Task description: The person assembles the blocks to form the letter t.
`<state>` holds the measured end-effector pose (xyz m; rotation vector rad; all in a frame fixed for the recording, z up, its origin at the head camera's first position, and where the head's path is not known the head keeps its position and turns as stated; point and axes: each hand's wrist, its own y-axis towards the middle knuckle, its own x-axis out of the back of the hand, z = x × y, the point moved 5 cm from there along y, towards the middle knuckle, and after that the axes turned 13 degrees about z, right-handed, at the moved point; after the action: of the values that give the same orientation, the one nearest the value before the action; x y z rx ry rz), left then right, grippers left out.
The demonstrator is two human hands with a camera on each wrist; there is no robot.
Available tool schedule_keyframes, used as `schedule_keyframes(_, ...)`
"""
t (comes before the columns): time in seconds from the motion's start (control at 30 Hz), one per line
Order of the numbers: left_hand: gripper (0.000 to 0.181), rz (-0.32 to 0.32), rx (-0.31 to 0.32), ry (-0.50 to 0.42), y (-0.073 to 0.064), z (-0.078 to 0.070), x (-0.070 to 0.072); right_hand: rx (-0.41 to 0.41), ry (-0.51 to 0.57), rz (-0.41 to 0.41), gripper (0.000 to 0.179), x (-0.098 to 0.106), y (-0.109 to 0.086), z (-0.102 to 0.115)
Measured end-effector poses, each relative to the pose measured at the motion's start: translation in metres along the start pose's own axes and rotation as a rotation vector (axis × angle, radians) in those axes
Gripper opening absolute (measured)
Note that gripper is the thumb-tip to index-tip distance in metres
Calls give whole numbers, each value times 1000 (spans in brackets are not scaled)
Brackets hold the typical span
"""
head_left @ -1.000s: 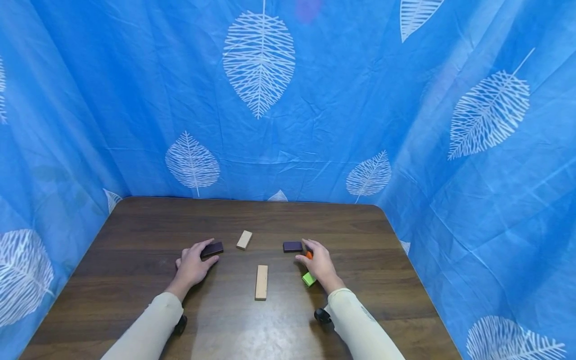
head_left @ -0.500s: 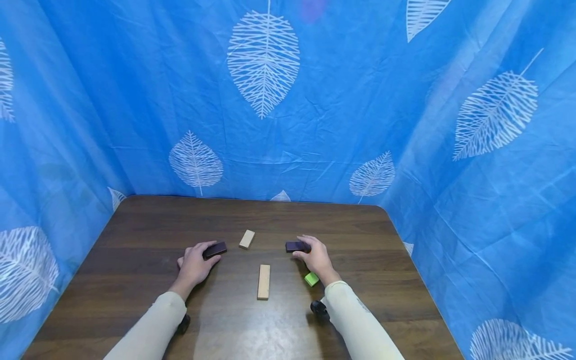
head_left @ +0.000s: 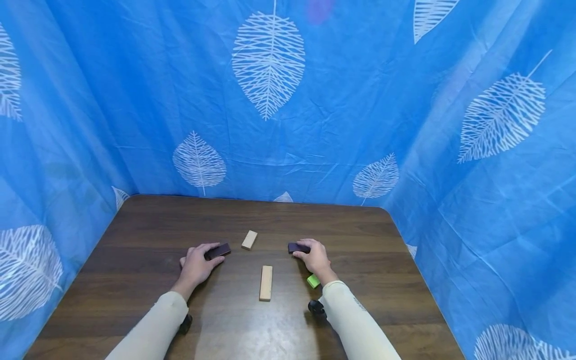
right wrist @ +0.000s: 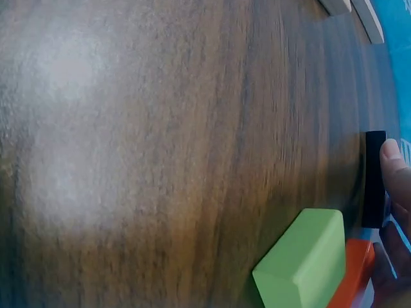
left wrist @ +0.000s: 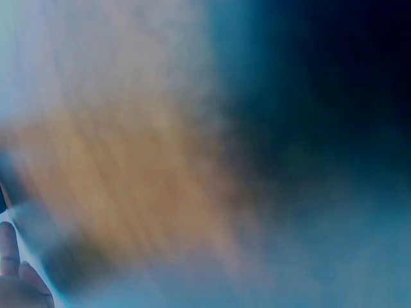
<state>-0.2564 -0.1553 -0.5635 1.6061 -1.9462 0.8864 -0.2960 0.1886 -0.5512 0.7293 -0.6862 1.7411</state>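
In the head view my left hand (head_left: 197, 264) holds a dark rectangular block (head_left: 219, 250) on the table between thumb and fingers. To the right, my right hand (head_left: 316, 258) grips another dark rectangular block (head_left: 295, 247) from its right end, partly covering it. The right wrist view has the thumb (right wrist: 393, 160) against that dark block's side. A green block (right wrist: 308, 256) and an orange block (right wrist: 357, 273) lie close by the right hand; the orange one is hidden in the head view. The left wrist view is mostly blur, with fingers (left wrist: 9, 247) at its lower left.
A pale wooden block (head_left: 249, 240) lies between the two dark ones, towards the back. Nearer stands a longer pale wooden block (head_left: 266, 283) lying lengthwise. The brown table (head_left: 135, 250) meets a blue leaf-print curtain (head_left: 333, 100) behind and at the sides.
My right hand has moved left from above the orange block onto the right dark block and taken hold of it. The left hand stays at its dark block. The view has shifted slightly.
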Motion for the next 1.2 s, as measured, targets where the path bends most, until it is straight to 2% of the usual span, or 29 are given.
schedule_keyframes(0.27, 47, 32, 8, -8, 5, -4, -4, -47, 4, -17, 34, 6, -1, -7)
schedule_keyframes(0.5, 42, 31, 22, 12, 1, -6, -5, -134, 80, -22, 30, 4, 0, -12)
schedule_keyframes(0.7, 42, 34, 10, 56, -2, -5, -2, -168, 99, -15, 28, -2, -1, -13)
schedule_keyframes(1.0, 39, 51, -58, 126, 3, -9, -3, -179, 130, -57, 27, 1, -2, -14)
schedule_keyframes(1.2, 37, 14, -142, 182, 1, -16, -7, -180, 131, -61, 26, 2, -3, -14)
